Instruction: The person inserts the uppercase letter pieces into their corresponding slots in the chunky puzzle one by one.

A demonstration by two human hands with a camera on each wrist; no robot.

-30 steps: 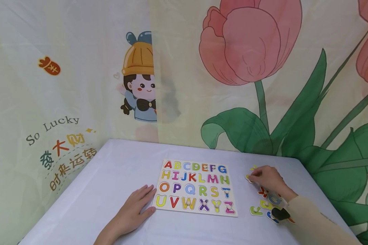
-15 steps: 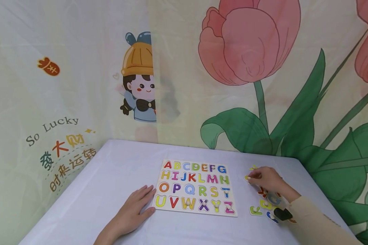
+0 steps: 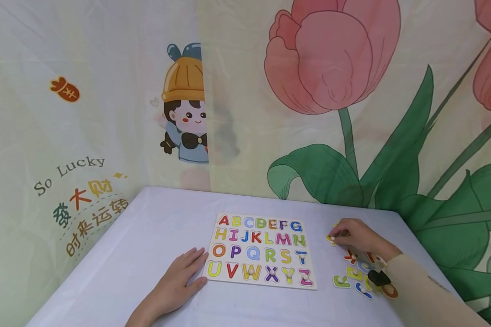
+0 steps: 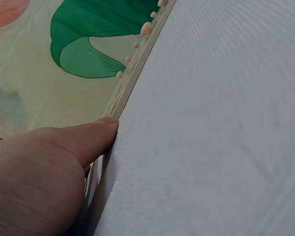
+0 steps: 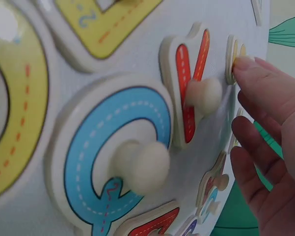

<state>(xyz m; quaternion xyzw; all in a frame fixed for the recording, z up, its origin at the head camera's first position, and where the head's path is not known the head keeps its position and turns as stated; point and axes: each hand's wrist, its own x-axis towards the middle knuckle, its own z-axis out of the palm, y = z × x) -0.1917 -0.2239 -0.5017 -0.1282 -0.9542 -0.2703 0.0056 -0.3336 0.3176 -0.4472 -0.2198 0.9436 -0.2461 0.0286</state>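
Note:
On the white-covered table lies a wooden alphabet puzzle board [image 3: 262,283] with coloured letters, some bearing knobs. My left hand [image 3: 173,284] lies flat beside its left edge, fingers extended; in the left wrist view the thumb [image 4: 95,135] touches the board's side. To the board's right, my right hand [image 3: 358,236] pinches a small yellow letter piece [image 3: 330,239] between thumb and index finger. That piece [image 5: 230,59] appears at the thumb tip in the right wrist view; its exact letter is unclear. The other right-hand fingers are loosely bent.
Several loose knobbed letter pieces lie below my right hand, among them a red letter [image 3: 350,257], a green letter [image 3: 341,282], an orange ring-shaped letter [image 3: 389,291] and a blue Q [image 5: 81,157]. A printed curtain [image 3: 245,181] hangs behind the table.
My right hand stays at the yellow piece while its wrist and forearm shift slightly, showing more of the loose pieces beneath. My left hand and the board have not visibly moved.

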